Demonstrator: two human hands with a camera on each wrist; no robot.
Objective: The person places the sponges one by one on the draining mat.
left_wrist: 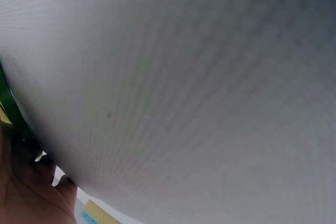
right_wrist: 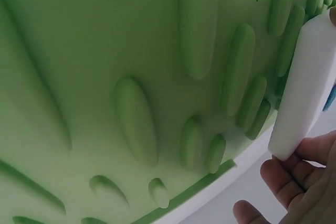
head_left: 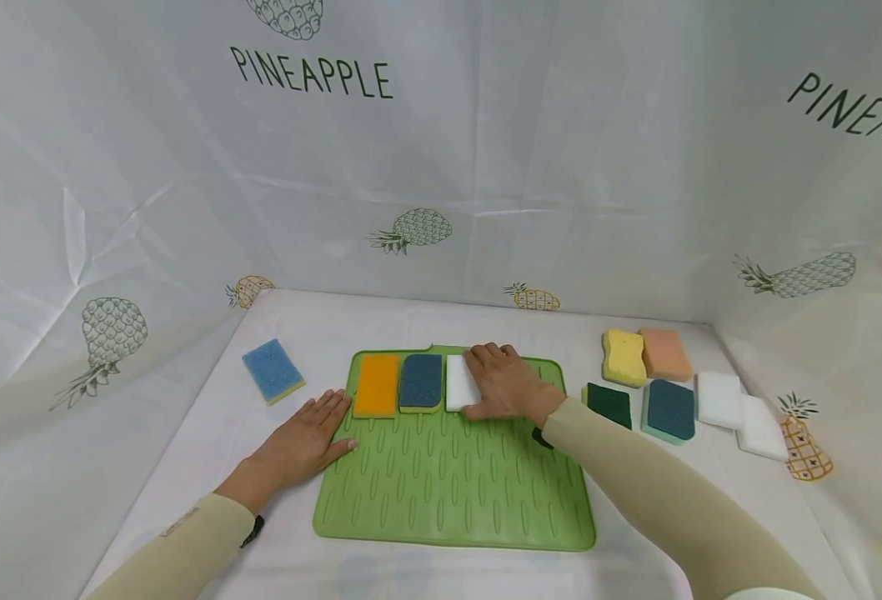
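A green ridged mat (head_left: 456,483) lies on the table, with an orange sponge (head_left: 376,386) and a dark blue sponge (head_left: 421,381) side by side along its far edge. To their right is a white sponge (head_left: 459,383), which my right hand (head_left: 504,383) holds by its ends between thumb and fingers. The right wrist view shows the fingertips at one end of this white sponge (right_wrist: 302,87), close over the ridges. My left hand (head_left: 302,442) rests flat with its fingers straight at the mat's left edge; the left wrist view catches only part of that hand (left_wrist: 37,192).
A blue sponge (head_left: 273,371) lies left of the mat. On the right are a yellow sponge (head_left: 624,357), a peach sponge (head_left: 666,354), a dark green sponge (head_left: 609,404), a blue-topped sponge (head_left: 669,410) and two white ones, the nearer (head_left: 762,429) partly beside the other (head_left: 719,398). A pineapple-print sheet (head_left: 598,167) hangs behind.
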